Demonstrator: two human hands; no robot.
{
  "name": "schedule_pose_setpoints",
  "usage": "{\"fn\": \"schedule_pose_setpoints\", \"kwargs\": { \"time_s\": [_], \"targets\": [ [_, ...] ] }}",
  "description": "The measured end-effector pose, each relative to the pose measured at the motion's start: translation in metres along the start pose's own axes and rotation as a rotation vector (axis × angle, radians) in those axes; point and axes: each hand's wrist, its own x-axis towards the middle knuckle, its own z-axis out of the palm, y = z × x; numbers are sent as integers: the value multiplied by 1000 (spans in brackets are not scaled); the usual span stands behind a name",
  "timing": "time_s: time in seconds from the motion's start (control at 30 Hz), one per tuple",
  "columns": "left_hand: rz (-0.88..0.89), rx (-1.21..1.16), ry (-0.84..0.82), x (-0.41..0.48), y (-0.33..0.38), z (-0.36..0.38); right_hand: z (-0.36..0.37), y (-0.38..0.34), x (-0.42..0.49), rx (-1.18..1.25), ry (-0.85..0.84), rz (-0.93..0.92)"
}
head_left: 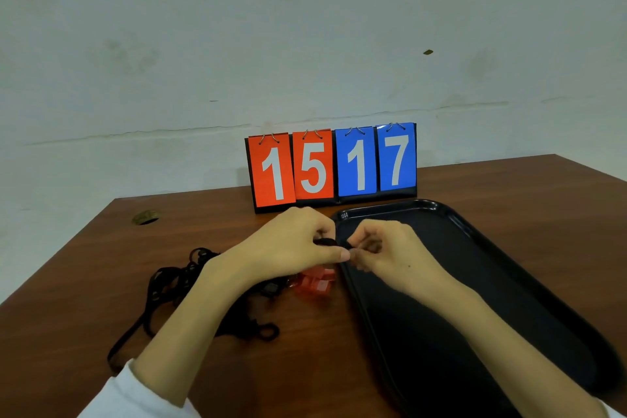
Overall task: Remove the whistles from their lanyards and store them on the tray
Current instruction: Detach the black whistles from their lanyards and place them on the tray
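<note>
My left hand (295, 244) and my right hand (383, 248) meet above the left rim of the black tray (509, 248). Between their fingertips sits a small black piece (327, 242), mostly hidden; I cannot tell whether it is a whistle or a lanyard clip. The left hand grips it from the left, and the right hand pinches its other end. Red whistles (315, 282) lie on the table just below my left hand, beside the tray. A tangle of black lanyards (176, 282) spreads to the left under my left forearm, with a black clip (268, 332) at its near end.
A flip scoreboard (332, 166) reading 15 and 17 stands behind the hands at the back of the brown table (84, 282). A round cable hole (146, 217) is at the far left. The wall runs close behind the table.
</note>
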Motion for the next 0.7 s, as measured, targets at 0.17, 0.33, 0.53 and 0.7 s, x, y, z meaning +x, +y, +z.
{"fn": "schedule_pose_setpoints", "kwargs": {
  "time_s": [0.17, 0.33, 0.53, 0.7],
  "targets": [
    [22, -60, 44, 2, -13, -5, -3, -7, -3, 169, -273, -72],
    [-8, -320, -22, 1, -18, -6, -14, -8, -4, 474, -375, -87],
    [-53, -532, -66, 1, -16, 3, -16, -7, -4, 797, -254, -47],
    [-83, -416, -48, 5, -11, 11, -13, -2, 0, 801, 31, 62]
  ]
}}
